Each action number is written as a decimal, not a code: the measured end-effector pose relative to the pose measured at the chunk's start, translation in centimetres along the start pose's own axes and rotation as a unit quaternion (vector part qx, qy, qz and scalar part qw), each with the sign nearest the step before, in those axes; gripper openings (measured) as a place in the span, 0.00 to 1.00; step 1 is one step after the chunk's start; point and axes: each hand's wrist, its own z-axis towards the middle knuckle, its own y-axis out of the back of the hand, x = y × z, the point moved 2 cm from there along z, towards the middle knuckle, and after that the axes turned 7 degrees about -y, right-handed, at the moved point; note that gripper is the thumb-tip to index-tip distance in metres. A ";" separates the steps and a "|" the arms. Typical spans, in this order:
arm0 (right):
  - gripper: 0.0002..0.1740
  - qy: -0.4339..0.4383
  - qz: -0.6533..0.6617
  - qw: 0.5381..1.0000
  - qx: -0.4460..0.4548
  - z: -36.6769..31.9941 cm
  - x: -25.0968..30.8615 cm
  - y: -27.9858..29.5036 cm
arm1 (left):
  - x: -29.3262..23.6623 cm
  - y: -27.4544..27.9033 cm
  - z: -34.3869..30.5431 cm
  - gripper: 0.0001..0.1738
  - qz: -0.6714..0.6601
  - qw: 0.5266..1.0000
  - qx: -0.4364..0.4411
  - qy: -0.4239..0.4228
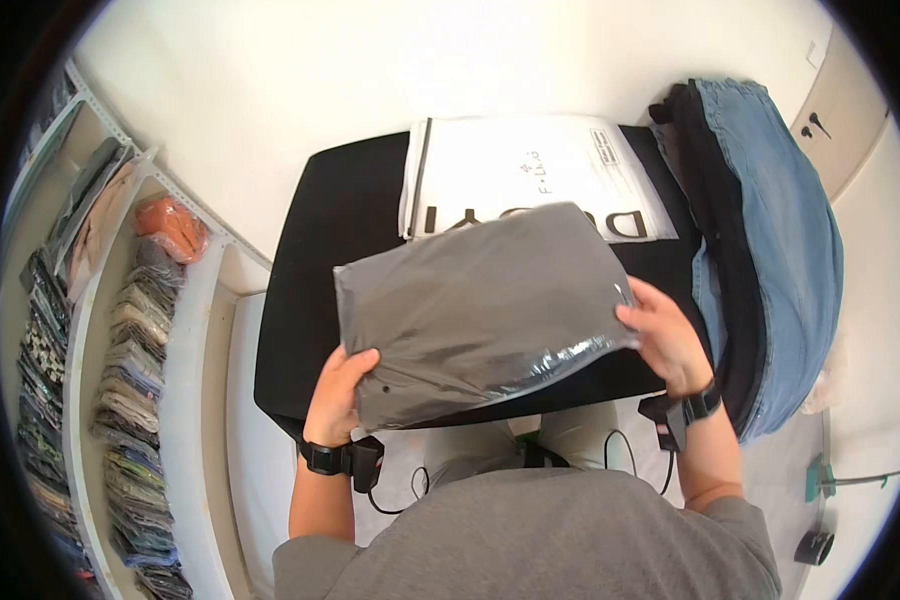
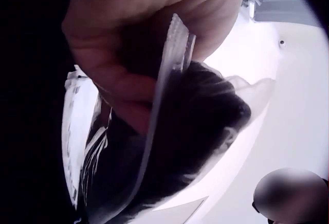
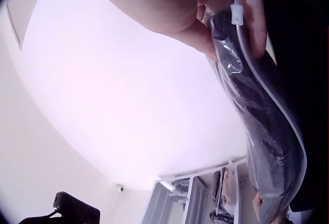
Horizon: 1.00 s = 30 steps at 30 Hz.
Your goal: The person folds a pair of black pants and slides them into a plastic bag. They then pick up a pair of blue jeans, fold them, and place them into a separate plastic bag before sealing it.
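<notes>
A clear plastic bag with dark grey folded cloth inside [image 1: 480, 310] is held up over the black table, tilted. My left hand [image 1: 342, 390] grips its lower left corner, thumb on top. At the right edge my right hand [image 1: 667, 335] pinches the bag between thumb and fingers. In the left wrist view, the fingers of the left hand [image 2: 118, 64] lie along the bag's edge seam [image 2: 154, 121]. The right wrist view shows a white zip slider [image 3: 237, 14] between the thumb and fingers of the right hand [image 3: 195, 13].
White printed bags [image 1: 540, 175] lie flat at the back of the black table [image 1: 340, 200]. Blue jeans and dark clothes [image 1: 770, 230] are heaped at its right side. Shelves with stacks of bagged clothes [image 1: 135, 350] stand on the left. A door handle [image 1: 818, 124] shows at the right.
</notes>
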 end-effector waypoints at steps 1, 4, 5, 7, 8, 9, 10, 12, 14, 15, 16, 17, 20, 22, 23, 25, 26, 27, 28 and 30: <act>0.29 0.008 -0.019 0.999 0.034 1.5 1.4 -1.3 | -0.7 0.5 -0.1 0.25 -0.004 0.999 -0.035 -0.042; 0.27 -0.004 -0.095 0.994 0.050 7.3 5.6 -4.9 | -3.3 2.5 0.9 0.21 0.012 0.983 -0.147 -0.109; 0.27 0.031 -0.099 0.993 0.059 10.1 6.4 -5.5 | -3.7 3.9 2.1 0.20 -0.001 0.977 -0.166 -0.135; 0.29 0.119 0.001 0.989 0.089 13.9 7.9 -7.7 | -5.6 4.2 4.6 0.19 -0.117 0.970 -0.110 -0.182; 0.28 0.141 0.021 0.988 0.057 13.6 8.2 -9.0 | -6.0 3.7 5.3 0.20 -0.103 0.959 -0.132 -0.228; 0.28 0.165 0.041 0.985 0.024 13.0 8.5 -10.1 | -6.3 4.1 6.8 0.20 -0.097 0.952 -0.144 -0.254; 0.28 0.166 0.028 0.985 0.043 12.5 7.8 -10.4 | -6.7 4.5 8.4 0.20 -0.090 0.943 -0.156 -0.279; 0.27 0.141 -0.041 0.988 0.037 9.7 5.6 -10.4 | -4.3 8.5 14.9 0.19 -0.166 0.948 -0.144 -0.228; 0.23 0.085 -0.099 0.991 0.003 7.1 2.6 -8.7 | -1.8 9.6 17.6 0.17 -0.125 0.955 -0.160 -0.215; 0.22 0.084 -0.112 0.990 0.027 6.7 0.4 -6.3 | -0.4 10.0 18.7 0.17 -0.125 0.955 -0.184 -0.195; 0.23 0.059 -0.146 0.987 0.011 5.5 -0.7 -4.6 | 1.1 11.4 20.1 0.17 -0.119 0.954 -0.219 -0.166; 0.21 0.037 -0.139 0.990 -0.007 4.2 -1.6 -3.1 | 2.2 12.3 21.0 0.17 -0.114 0.951 -0.252 -0.137; 0.15 0.002 -0.088 0.992 -0.096 0.5 -3.2 2.0 | 1.8 11.5 20.9 0.16 -0.110 0.955 -0.244 -0.125; 0.12 0.019 -0.030 0.987 -0.160 -1.2 -4.7 5.9 | 1.5 11.4 20.8 0.16 -0.109 0.963 -0.224 -0.104; 0.11 0.065 0.020 0.983 -0.173 -1.4 -6.2 8.4 | 1.5 11.6 21.1 0.16 -0.110 0.963 -0.222 -0.106; 0.11 0.168 0.155 0.967 -0.114 -2.4 -6.1 8.7 | 1.5 11.7 21.9 0.20 -0.151 0.961 -0.206 -0.103; 0.11 0.164 0.180 0.964 -0.104 -2.4 -6.4 9.2 | 1.4 12.1 21.8 0.20 -0.149 0.963 -0.200 -0.102; 0.11 0.173 0.184 0.961 -0.113 -2.2 -6.5 9.2 | 0.5 12.4 21.1 0.23 0.274 0.921 -0.153 -0.231; 0.11 0.152 0.162 0.968 -0.117 -1.7 -6.4 9.0 | 0.2 11.9 20.9 0.28 0.637 0.694 -0.068 -0.329; 0.11 0.132 0.123 0.976 -0.121 -1.2 -6.0 8.7 | 0.2 12.6 21.6 0.34 0.631 0.714 -0.050 -0.299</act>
